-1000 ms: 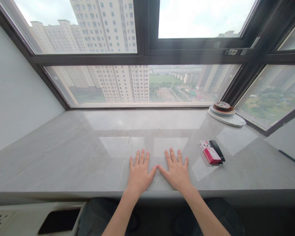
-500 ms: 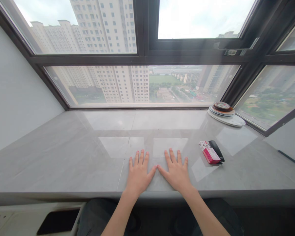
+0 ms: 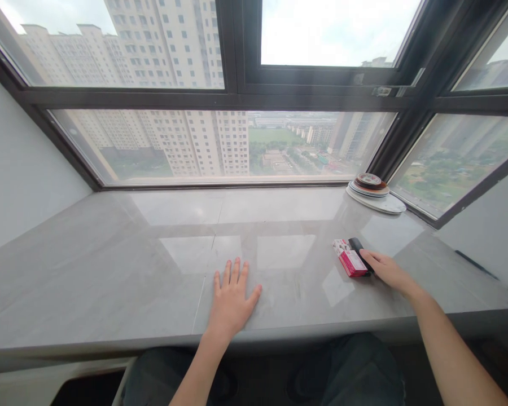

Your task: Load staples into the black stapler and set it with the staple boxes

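My left hand lies flat on the grey stone sill, fingers spread, holding nothing. Over on the right, my right hand is closed around a black object that looks like a stapler. The thumb rests on its upper side; the other fingers are mostly hidden. Directly beside it, on the left, lies a small pink and white box, also on the sill.
A stack of plates stands in the far right corner by the window frame. A thin dark strip lies along the right wall. Below the sill's front edge, a pale container is at the left.
My right hand has left its place beside the left hand, moved right and taken hold of the black stapler. The left hand stays flat. The view has shifted slightly.
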Motion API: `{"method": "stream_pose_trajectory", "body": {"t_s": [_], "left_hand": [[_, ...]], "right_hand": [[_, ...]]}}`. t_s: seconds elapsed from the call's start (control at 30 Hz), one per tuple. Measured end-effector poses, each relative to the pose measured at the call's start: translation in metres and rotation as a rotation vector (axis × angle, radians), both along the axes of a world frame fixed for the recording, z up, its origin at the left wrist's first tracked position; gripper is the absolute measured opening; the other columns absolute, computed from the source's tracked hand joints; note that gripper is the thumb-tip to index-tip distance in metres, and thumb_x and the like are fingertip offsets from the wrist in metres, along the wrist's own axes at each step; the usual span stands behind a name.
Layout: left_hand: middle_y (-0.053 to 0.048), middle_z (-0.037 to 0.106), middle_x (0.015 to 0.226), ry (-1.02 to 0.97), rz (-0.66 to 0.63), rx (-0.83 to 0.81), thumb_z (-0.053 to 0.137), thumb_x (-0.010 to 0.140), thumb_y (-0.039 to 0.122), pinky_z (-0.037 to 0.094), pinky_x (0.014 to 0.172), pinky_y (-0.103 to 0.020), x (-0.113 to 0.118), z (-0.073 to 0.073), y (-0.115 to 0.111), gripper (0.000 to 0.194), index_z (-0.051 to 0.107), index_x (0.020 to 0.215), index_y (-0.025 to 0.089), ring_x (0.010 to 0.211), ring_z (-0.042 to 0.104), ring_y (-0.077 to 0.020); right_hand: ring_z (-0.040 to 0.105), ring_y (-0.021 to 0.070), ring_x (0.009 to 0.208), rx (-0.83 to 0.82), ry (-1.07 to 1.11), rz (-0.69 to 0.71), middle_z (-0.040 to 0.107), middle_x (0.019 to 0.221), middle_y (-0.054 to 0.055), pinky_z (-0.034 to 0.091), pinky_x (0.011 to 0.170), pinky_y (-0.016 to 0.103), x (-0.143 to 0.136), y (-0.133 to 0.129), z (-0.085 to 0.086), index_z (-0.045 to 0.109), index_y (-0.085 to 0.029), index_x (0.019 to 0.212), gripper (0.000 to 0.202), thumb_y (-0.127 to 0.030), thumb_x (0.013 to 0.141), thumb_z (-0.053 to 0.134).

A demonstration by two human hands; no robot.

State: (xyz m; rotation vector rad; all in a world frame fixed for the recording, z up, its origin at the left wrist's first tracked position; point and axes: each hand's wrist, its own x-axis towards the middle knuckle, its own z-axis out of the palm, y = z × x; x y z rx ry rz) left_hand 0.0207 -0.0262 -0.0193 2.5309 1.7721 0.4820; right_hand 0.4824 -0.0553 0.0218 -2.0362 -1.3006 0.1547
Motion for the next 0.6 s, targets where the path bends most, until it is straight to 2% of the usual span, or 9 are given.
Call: {"method": "stream_pose_trajectory", "body": {"t_s": [0.1,0.17,0.3,0.37,0.47,0.53,0.6], "left_hand": [[-0.003,0.024,0.170,-0.011,-0.001,0.003,0.037,0.100,0.059,0.009,0.126,-0.060,0.001,0.000,0.000,0.067,0.033,0.160,0.031,0.159,0.010,-0.0317],[-0.003,0.024,0.170,-0.025,-0.001,-0.001,0.038,0.100,0.059,0.009,0.126,-0.059,0.001,0.000,0.001,0.067,0.034,0.160,0.031,0.159,0.011,-0.0319],[-0.003,0.031,0.167,-0.130,-0.005,-0.056,0.034,0.102,0.061,0.013,0.126,-0.056,-0.002,0.004,0.002,0.062,0.042,0.155,0.030,0.158,0.017,-0.0291],[-0.003,0.041,0.163,-0.230,0.009,-0.092,0.030,0.104,0.059,0.016,0.126,-0.052,-0.005,0.008,0.003,0.058,0.045,0.152,0.029,0.155,0.027,-0.0252],[-0.005,0.055,0.152,-0.366,0.057,-0.125,0.028,0.106,0.055,0.023,0.124,-0.046,-0.008,0.016,0.006,0.055,0.049,0.149,0.028,0.146,0.042,-0.0225],[-0.006,0.060,0.146,-0.428,0.104,-0.134,0.029,0.106,0.055,0.032,0.119,-0.043,-0.008,0.021,0.010,0.055,0.050,0.147,0.026,0.138,0.051,-0.0230],[-0.009,0.060,0.144,-0.453,0.171,-0.112,0.035,0.103,0.057,0.038,0.113,-0.040,-0.005,0.025,0.014,0.057,0.049,0.147,0.023,0.133,0.054,-0.0248]], "right_hand": [[0.051,0.0160,0.048,-0.262,0.231,0.170,0.063,0.057,0.004,0.038,0.049,0.029,-0.014,0.003,-0.008,0.079,-0.015,0.094,0.066,-0.071,0.090,0.044],[0.049,0.0156,0.045,-0.304,0.310,0.241,0.055,0.050,-0.001,0.036,0.047,0.027,-0.041,0.007,-0.010,0.077,-0.014,0.102,0.069,-0.072,0.092,0.041],[0.050,0.0150,0.042,-0.240,0.371,0.377,0.052,0.048,-0.003,0.037,0.045,0.025,-0.134,0.019,-0.011,0.075,-0.016,0.100,0.067,-0.071,0.095,0.038],[0.053,0.0151,0.043,-0.198,0.391,0.426,0.056,0.052,-0.003,0.039,0.046,0.024,-0.191,0.026,-0.011,0.074,-0.018,0.101,0.064,-0.068,0.097,0.036],[0.060,0.0162,0.052,-0.093,0.348,0.437,0.069,0.070,0.001,0.044,0.053,0.025,-0.272,0.036,-0.009,0.072,-0.021,0.114,0.056,-0.061,0.101,0.034],[0.066,0.0190,0.067,-0.023,0.289,0.422,0.073,0.082,0.005,0.048,0.065,0.027,-0.309,0.041,-0.007,0.070,-0.022,0.119,0.051,-0.056,0.103,0.035],[0.068,0.0212,0.078,0.012,0.249,0.405,0.074,0.089,0.007,0.049,0.072,0.028,-0.327,0.043,-0.006,0.069,-0.022,0.122,0.050,-0.053,0.104,0.034]]}}
